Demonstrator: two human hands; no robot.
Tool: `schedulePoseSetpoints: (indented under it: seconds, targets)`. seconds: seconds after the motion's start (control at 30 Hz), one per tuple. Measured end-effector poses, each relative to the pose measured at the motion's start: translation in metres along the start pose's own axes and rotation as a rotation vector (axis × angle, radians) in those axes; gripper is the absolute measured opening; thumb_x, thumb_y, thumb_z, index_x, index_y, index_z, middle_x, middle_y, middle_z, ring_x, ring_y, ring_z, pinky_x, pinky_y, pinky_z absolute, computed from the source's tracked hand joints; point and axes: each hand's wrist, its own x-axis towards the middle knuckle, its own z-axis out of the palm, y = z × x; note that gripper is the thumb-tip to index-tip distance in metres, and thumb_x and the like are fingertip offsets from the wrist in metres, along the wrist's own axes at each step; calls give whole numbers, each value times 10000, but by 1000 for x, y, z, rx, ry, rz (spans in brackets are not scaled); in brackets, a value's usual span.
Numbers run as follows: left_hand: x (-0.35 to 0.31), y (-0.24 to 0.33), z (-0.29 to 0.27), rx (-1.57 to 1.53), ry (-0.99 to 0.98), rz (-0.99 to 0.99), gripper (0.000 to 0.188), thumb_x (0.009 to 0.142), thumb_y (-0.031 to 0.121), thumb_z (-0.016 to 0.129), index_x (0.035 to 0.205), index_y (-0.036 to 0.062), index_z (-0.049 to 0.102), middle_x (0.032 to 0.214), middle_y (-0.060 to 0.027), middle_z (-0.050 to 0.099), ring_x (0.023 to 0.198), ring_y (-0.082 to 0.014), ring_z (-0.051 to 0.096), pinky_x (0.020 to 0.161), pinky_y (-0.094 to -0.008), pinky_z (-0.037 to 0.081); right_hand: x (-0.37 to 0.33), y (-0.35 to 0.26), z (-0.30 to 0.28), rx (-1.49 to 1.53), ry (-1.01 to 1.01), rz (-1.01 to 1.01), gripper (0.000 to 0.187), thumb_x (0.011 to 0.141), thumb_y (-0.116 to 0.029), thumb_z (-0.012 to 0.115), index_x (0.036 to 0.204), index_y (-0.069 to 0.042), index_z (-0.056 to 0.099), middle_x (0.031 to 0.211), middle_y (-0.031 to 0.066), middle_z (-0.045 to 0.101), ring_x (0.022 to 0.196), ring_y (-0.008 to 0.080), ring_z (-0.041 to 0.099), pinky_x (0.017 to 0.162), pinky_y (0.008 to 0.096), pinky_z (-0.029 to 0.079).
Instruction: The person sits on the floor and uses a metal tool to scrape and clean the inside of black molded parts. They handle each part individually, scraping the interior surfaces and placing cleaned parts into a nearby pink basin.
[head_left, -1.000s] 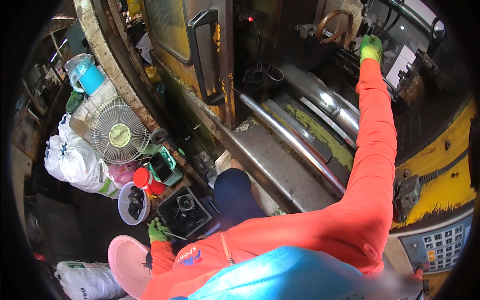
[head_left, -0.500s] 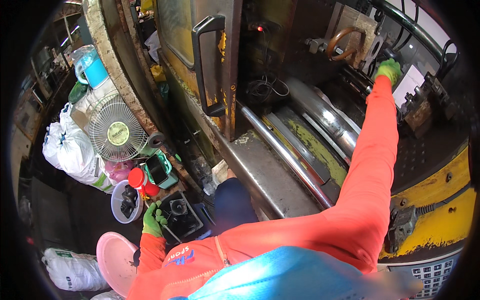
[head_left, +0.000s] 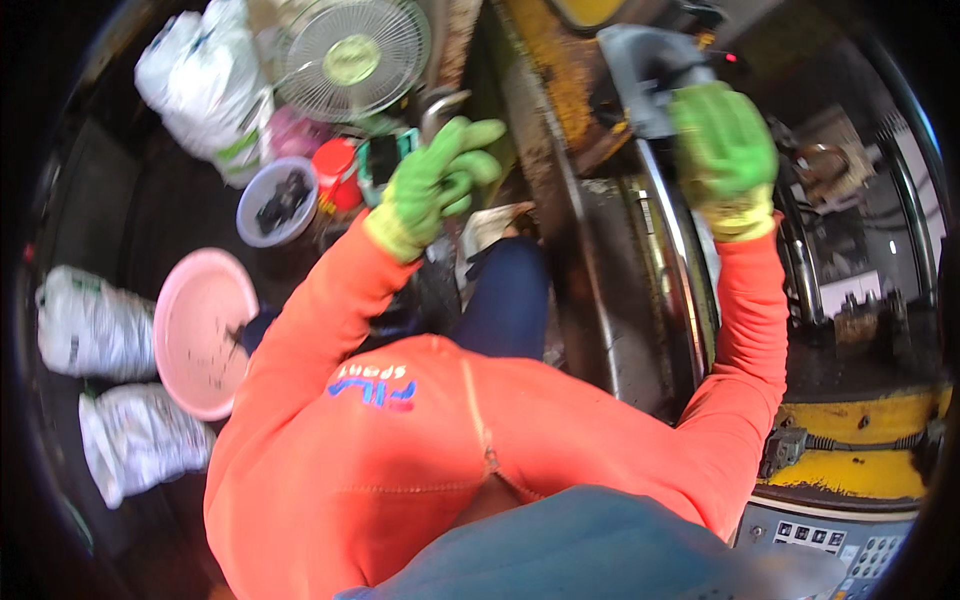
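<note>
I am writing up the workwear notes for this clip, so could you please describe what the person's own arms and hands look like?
Both hands wear bright green knitted gloves with paler yellowish cuffs: the left hand and the right hand. Both arms are covered to the wrist by long orange-red sleeves of a zipped top with a small blue and white chest marking.

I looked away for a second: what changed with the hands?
The right hand drew back from deep in the machine to the grey door handle. The left hand rose from the floor clutter. The fan and pink basin stayed put.
</note>
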Motion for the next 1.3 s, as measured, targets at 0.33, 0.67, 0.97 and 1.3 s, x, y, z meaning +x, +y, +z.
schedulePoseSetpoints:
  seconds: [0.33,0.67,0.97,1.3]
  targets:
    - [-130,34,-139,894,588,619,310,802,67,629,1109,33,645,815,1,605,532,-52,430,477,-223,353,93,-108,81,453,154,265,245,768,-125,644,1000,-49,624,1012,83,620,970,243,590,875,394,470]
    - [-388,-2,-432,1207,1591,-630,296,901,269,500,1041,99,698,902,-133,682,794,-263,647,659,-370,497,55,-40,194,1071,519,1372,630,777,-57,685,1314,-196,385,1056,61,480,858,176,500,720,326,478]
    - [-423,-35,-506,1354,1443,-1106,333,898,242,437,1039,92,699,1021,-169,685,870,-366,655,801,-443,490,18,-23,226,761,567,1056,615,765,-32,692,1271,-151,363,1008,55,497,834,174,527,686,307,479]
    - [-212,43,-284,-187,934,393,366,959,229,524,1294,83,532,709,25,530,401,-79,357,364,-179,272,3,-62,136,863,728,1244,599,790,-8,642,1286,-186,358,982,89,531,778,193,567,650,300,506]
